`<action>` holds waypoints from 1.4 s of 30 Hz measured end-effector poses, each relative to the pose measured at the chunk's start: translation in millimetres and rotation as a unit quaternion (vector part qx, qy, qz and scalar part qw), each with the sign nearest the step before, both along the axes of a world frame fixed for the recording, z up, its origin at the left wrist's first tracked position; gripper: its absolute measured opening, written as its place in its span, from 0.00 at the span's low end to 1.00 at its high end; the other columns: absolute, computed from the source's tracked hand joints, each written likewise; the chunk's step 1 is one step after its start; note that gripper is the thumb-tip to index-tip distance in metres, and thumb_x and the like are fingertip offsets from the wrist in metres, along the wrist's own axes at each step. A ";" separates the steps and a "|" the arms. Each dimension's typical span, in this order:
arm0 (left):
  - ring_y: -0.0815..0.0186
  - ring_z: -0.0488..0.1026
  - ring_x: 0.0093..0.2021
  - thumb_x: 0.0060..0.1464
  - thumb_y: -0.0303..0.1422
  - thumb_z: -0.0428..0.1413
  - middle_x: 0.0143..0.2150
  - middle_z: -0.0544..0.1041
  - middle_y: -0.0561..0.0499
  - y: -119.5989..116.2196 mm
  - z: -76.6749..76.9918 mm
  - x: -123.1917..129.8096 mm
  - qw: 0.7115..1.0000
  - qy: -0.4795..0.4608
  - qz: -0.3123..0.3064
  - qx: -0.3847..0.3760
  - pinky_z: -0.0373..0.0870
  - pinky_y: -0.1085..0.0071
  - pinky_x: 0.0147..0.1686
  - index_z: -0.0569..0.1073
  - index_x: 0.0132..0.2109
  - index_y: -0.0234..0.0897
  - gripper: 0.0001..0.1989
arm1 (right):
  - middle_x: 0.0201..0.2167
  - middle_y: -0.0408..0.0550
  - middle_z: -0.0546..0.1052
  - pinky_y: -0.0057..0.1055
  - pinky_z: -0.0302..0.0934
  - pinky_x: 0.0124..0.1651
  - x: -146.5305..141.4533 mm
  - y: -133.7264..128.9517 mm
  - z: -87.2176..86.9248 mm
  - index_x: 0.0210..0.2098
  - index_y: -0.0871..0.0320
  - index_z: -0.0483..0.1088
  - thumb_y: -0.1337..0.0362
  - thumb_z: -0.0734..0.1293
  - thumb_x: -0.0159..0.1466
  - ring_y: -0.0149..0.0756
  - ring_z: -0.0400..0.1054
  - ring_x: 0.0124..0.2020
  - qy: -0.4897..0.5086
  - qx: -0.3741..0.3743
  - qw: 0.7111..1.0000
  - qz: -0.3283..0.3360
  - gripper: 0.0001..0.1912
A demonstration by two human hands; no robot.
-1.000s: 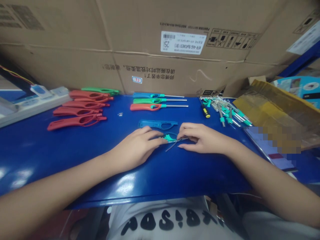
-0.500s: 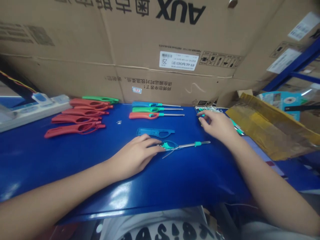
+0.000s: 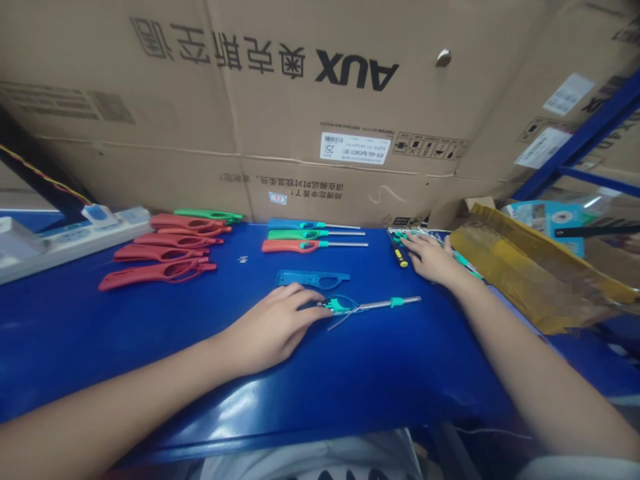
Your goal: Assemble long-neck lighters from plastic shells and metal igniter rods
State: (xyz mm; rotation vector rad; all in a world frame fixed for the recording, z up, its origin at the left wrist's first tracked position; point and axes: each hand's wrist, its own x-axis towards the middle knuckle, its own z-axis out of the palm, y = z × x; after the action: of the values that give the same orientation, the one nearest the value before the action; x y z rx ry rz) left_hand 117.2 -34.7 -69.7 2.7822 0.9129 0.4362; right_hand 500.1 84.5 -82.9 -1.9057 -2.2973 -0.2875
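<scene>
My left hand (image 3: 280, 328) is closed around the handle end of a half-open long-nosed lighter (image 3: 343, 305), holding it on the table. Its metal tube points right, with a teal collar near the tip; a thin wire sticks out by the trigger. Just behind lies a loose blue handle shell (image 3: 313, 279). My right hand (image 3: 434, 258) rests with fingers stretched over a pile of metal lighter tubes with teal parts (image 3: 465, 261), partly hiding it. Beside its fingertips is a black-and-yellow screwdriver (image 3: 400, 257), untouched as far as I can see.
Three long-nosed lighters (image 3: 320, 235) lie in a row at the back. Several red handle shells (image 3: 160, 272) and a green shell (image 3: 210, 215) sit left, near a white power strip (image 3: 75, 241). A yellow-taped bag (image 3: 530, 273) stands right; a large cardboard sheet (image 3: 280, 140) closes the back.
My right hand has gone from curled fingers to stretched ones over the tubes, and the screwdriver now shows beside it. My left hand stays on the lighter. The view has tilted up slightly.
</scene>
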 end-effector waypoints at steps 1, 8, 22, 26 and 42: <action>0.55 0.68 0.57 0.67 0.26 0.46 0.60 0.72 0.45 -0.5 0.3 -0.2 1.000 0.001 0.000 0.001 0.70 0.55 0.54 0.71 0.62 0.47 0.22 | 0.64 0.51 0.70 0.77 0.35 0.63 0.0 0.2 1.8 0.58 0.50 0.72 0.67 0.57 0.65 0.55 0.61 0.64 0.005 0.001 1.000 -0.001 0.25; 0.55 0.68 0.58 0.68 0.26 0.45 0.61 0.72 0.46 -1.5 1.7 -0.7 1.000 0.009 0.000 -0.001 0.69 0.54 0.54 0.70 0.63 0.47 0.22 | 0.52 0.53 0.79 0.61 0.45 0.66 0.5 -4.2 20.9 0.46 0.54 0.77 0.65 0.61 0.62 0.52 0.67 0.58 0.012 0.030 0.999 -0.025 0.17; 0.56 0.69 0.57 0.68 0.26 0.46 0.60 0.73 0.45 0.9 0.5 -1.1 1.000 -0.007 -0.007 0.007 0.70 0.57 0.53 0.71 0.62 0.47 0.21 | 0.42 0.58 0.73 0.52 0.63 0.50 -8.6 -16.0 30.7 0.24 0.55 0.74 0.52 0.69 0.59 0.59 0.64 0.53 -0.001 -0.074 0.991 -0.111 0.15; 0.57 0.69 0.57 0.68 0.26 0.46 0.60 0.73 0.45 1.6 -1.9 -1.5 0.999 -0.029 -0.009 -0.008 0.71 0.57 0.54 0.71 0.62 0.45 0.20 | 0.44 0.60 0.74 0.52 0.63 0.50 -13.4 -17.1 32.3 0.26 0.56 0.73 0.57 0.67 0.61 0.58 0.67 0.51 0.007 -0.039 0.992 -0.116 0.12; 0.61 0.78 0.46 0.65 0.38 0.56 0.48 0.81 0.47 -11.5 6.8 15.7 0.953 -0.230 0.055 -0.187 0.75 0.66 0.47 0.78 0.53 0.39 0.14 | 0.35 0.46 0.79 0.38 0.61 0.45 -140.1 -111.9 24.0 0.41 0.54 0.72 0.62 0.70 0.67 0.38 0.72 0.39 0.333 -0.052 0.846 0.413 0.04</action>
State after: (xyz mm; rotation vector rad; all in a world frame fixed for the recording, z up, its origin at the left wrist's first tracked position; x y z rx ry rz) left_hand 132.9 -46.3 -63.0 2.1639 0.9206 0.7947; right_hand 360.1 -27.4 -58.9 -0.6728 -2.3363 0.5246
